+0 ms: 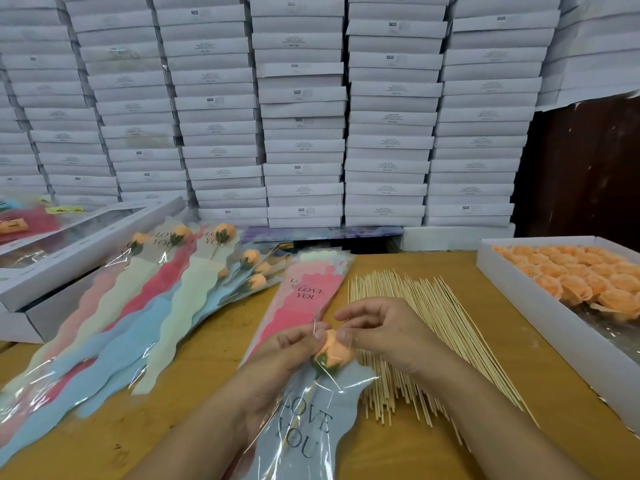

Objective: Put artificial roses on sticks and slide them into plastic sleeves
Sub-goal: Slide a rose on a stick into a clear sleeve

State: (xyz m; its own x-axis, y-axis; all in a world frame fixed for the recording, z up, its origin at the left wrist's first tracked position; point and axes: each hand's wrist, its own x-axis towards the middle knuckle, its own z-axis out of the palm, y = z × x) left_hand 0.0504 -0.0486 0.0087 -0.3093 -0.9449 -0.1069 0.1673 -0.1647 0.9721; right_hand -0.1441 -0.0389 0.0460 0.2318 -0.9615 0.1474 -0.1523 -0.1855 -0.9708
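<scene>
Wall of stacked white boxes behind a wooden table. Far left of the fingers: windowed box resting tilted on another box, some coloured sleeves behind it. Next, still left of the fingers: fan of filled sleeves in pink, cream, red, blue, each with an orange rose near the top, "LOVE YOU" print on several. Just beyond the left fingertips: stack of empty sleeves, pink on top. Left hand fingers curled, pinching the clear upper edge of a grey sleeve; thumb and forefinger touch the plastic beside the bud. Rose sits between the two hands, orange bud with green calyx, on a stick that runs down inside the grey sleeve toward the camera; the bud sits at the sleeve's clear top part, cannot tell if fully inside. Right hand pinches the plastic at the bud's right side with thumb and forefinger, other fingers loosely bent above. Under and right of the right fingers: spread pile of sticks flat on the table. Far right: white tray packed with orange rose heads.
</scene>
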